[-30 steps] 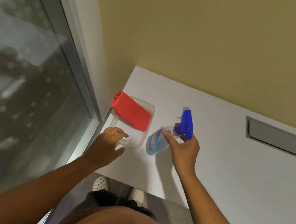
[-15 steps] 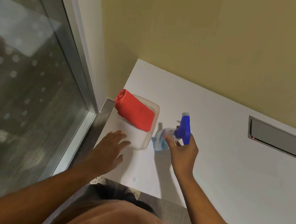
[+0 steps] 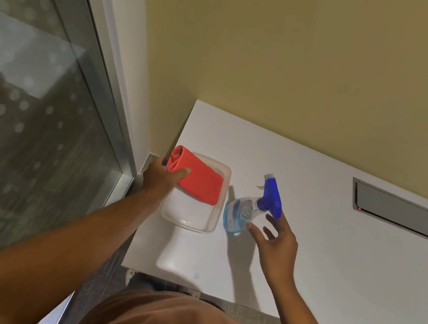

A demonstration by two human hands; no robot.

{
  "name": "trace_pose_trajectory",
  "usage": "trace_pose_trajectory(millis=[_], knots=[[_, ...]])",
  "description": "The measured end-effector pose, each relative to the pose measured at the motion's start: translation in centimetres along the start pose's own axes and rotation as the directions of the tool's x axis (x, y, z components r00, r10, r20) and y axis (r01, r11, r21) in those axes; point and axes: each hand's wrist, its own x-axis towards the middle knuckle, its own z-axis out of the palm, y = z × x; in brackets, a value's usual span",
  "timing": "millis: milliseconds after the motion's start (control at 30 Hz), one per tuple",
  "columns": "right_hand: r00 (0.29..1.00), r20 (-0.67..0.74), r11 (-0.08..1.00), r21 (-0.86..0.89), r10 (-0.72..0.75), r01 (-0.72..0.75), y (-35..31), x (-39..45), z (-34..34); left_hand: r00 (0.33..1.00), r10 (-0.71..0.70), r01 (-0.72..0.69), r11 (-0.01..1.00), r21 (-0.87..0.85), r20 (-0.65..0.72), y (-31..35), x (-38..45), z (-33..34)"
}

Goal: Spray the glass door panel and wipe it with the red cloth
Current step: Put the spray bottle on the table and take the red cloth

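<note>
On desk: 1 red cloth [image 3: 198, 181] gripped by left hand [image 3: 161, 177]; right hand [image 3: 277, 243] splayed by 1 spray bottle [image 3: 243, 214].

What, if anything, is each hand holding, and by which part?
The left hand grips the folded red cloth at its rolled end. The right hand is open beside the spray bottle, holding nothing.

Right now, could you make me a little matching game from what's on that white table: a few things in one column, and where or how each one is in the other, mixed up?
Things:
1. red cloth
2. spray bottle
3. clear tray
4. grey panel

States:
A. set flush into the table top, far right
B. lying on its side, right hand open beside it
C. under the cloth, near the table's left edge
D. rolled up, left hand closing on one end

Pairs: 1-D, 2-B, 3-C, 4-A
</note>
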Motion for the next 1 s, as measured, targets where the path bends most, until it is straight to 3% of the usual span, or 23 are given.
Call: trace_pose_trajectory(millis=[133, 233, 367, 433, 500, 600, 633, 700, 767, 833, 900, 933, 967, 1000], knots=[[0.994, -0.05, 0.995, 0.019, 0.1, -0.099, 0.7, -3.0, -0.2, 0.998, -0.056, 0.057, 0.998, 0.016, -0.032, -0.3, 1.3, 0.3], [0.978, -0.054, 0.978, 0.056, 0.202, -0.199, 0.7, -5.5, 0.3, 0.998, -0.003, 0.001, 0.999, -0.037, -0.066, -0.4, 0.7, 0.7], [0.935, 0.199, 0.924, 0.189, 0.294, -0.331, -1.3, -7.4, 1.2, 0.973, 0.231, -0.231, 0.972, -0.044, -0.014, 1.1, -4.0, 0.5], [0.892, 0.323, 0.844, 0.332, 0.317, -0.42, -3.4, -7.1, 1.3, 0.894, 0.449, -0.448, 0.894, 0.007, -0.014, 1.6, -7.7, -0.3], [0.821, 0.473, 0.665, 0.505, 0.32, -0.55, -5.3, -6.3, 1.4, 0.767, 0.641, -0.638, 0.764, 0.097, -0.008, 1.1, -11.5, -1.3], [0.682, 0.682, 0.45, 0.538, 0.264, -0.713, -6.7, -4.5, 1.4, 0.604, 0.783, -0.793, 0.572, 0.213, 0.146, -1.3, -16.8, -2.8], [0.635, 0.736, 0.432, 0.505, 0.236, -0.747, -6.8, -4.1, 1.6, 0.549, 0.807, -0.831, 0.5, 0.245, 0.218, -2.5, -18.0, -3.0], [0.582, 0.795, 0.544, 0.417, 0.17, -0.728, -7.1, -3.8, 1.9, 0.498, 0.814, -0.852, 0.394, 0.345, 0.301, -4.7, -19.8, -3.2], [0.624, 0.773, 0.717, 0.37, 0.115, -0.591, -6.9, -3.8, 2.2, 0.562, 0.79, -0.801, 0.446, 0.399, 0.245, -6.1, -22.0, -3.1], [0.63, 0.775, 0.824, 0.333, 0.038, -0.459, -6.8, -4.5, 2.2, 0.668, 0.744, -0.707, 0.629, 0.322, 0.014, -6.3, -24.8, -2.5], [0.61, 0.792, 0.889, 0.307, -0.041, -0.339, -6.8, -5.6, 2.1, 0.803, 0.501, -0.524, 0.851, 0.017, -0.323, -6.1, -27.3, -1.6], [0.589, 0.804, 0.913, 0.299, -0.085, -0.277, -6.5, -6.2, 2.1, 0.865, 0.279, -0.399, 0.886, -0.235, -0.418, -6.1, -28.2, -1.2], [0.556, 0.823, 0.924, 0.294, -0.115, -0.244, -6.1, -7.0, 2.1, 0.91, 0.061, -0.275, 0.829, -0.487, -0.409, -6.0, -29.0, -1.2], [0.51, 0.849, 0.931, 0.287, -0.137, -0.227, -5.6, -7.9, 2.3, 0.944, -0.099, -0.155, 0.708, -0.689, -0.314, -6.1, -29.6, -1.3]])
